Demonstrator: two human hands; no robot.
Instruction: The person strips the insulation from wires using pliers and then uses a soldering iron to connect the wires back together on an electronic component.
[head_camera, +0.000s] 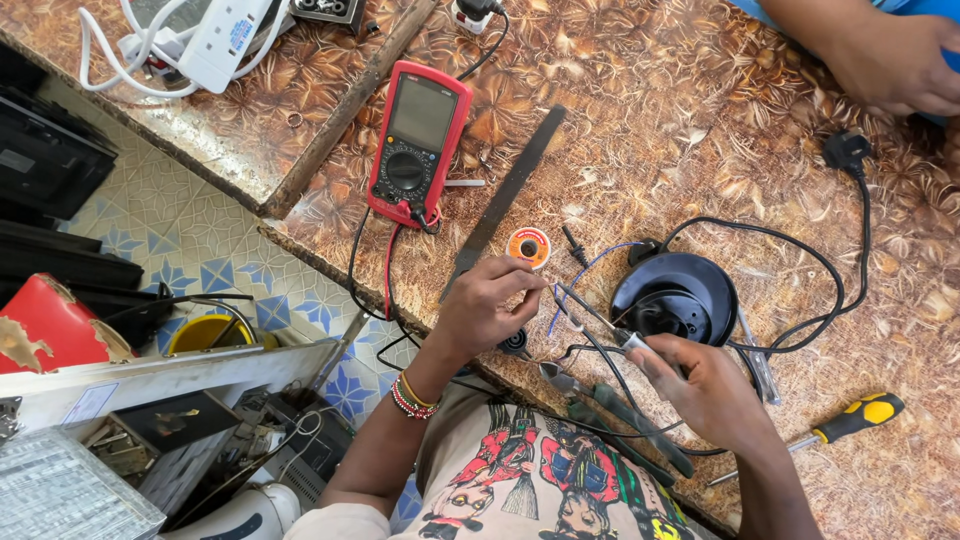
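My left hand (487, 305) pinches a thin strand of solder wire near the small orange solder spool (528, 246). My right hand (706, 386) grips a soldering iron (598, 322) whose tip points up-left toward my left fingers. Just right of the tip lies a round black kettle base (672, 298) with its black cord and plug (846, 152). A thin blue wire (583, 272) curls between the hands. Dark-handled pliers (610, 410) lie under my right wrist.
A red multimeter (418, 142) with leads lies at the upper left, beside a long black file (505, 198). A yellow-handled screwdriver (850, 419) lies at the right. A white power strip (222, 40) sits top left. Another person's hand (895, 60) rests top right.
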